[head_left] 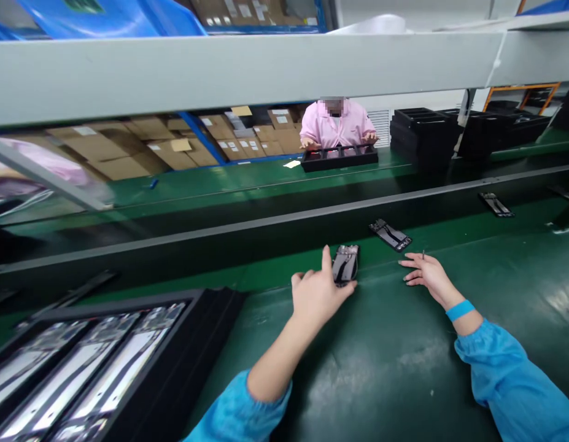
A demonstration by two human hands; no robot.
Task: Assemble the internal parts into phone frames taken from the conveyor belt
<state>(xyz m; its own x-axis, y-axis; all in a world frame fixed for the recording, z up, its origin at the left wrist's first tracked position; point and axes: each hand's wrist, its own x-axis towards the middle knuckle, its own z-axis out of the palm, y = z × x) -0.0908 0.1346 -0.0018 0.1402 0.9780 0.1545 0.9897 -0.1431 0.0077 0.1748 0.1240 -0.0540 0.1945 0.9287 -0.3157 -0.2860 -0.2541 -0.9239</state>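
Observation:
My left hand (317, 293) reaches across the green bench and grips a dark flat phone-frame part (345, 264) between thumb and fingers at the edge of the conveyor belt (450, 236). To its right, my right hand (426, 274) lies flat on the mat with fingers stretched out, holding nothing. A second dark part (390, 235) lies on the belt just beyond both hands. A third part (496, 204) lies farther right on the belt.
A black tray (183, 362) with several long silvery parts sits at my near left. Across the belt a person in pink (337, 124) handles another black tray (339, 158). Stacked black trays (422, 132) stand at the far right. A grey shelf beam (247, 70) runs overhead.

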